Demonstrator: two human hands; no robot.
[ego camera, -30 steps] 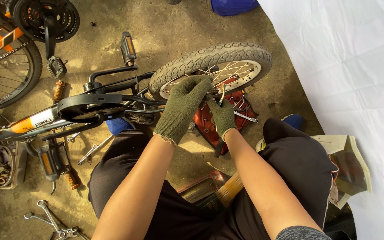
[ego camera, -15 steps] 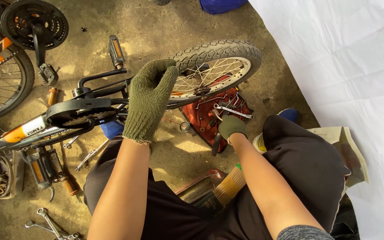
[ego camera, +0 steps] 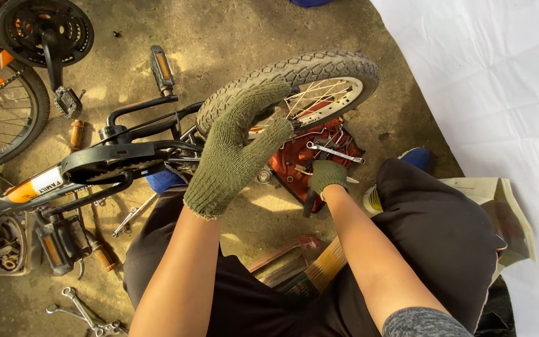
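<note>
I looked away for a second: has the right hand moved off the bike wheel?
Yes. The right hand has dropped away from the small wheel to the red tool tray on the ground, where it grips a dark-handled tool.

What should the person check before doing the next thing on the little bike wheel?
1. Left hand steady on the wheel: ok, the gloved palm lies over the tyre and spokes.
2. Right hand has a tool: ok, it grips a dark handle over the red tool tray.
3. Which tool it is: cannot tell, the working end is hidden.
4. Spare wrench within reach: ok, it lies on the tray.
5. Bike frame resting steady: cannot tell, it lies on the ground, support unseen.
6. Gloves on both hands: ok.
</note>
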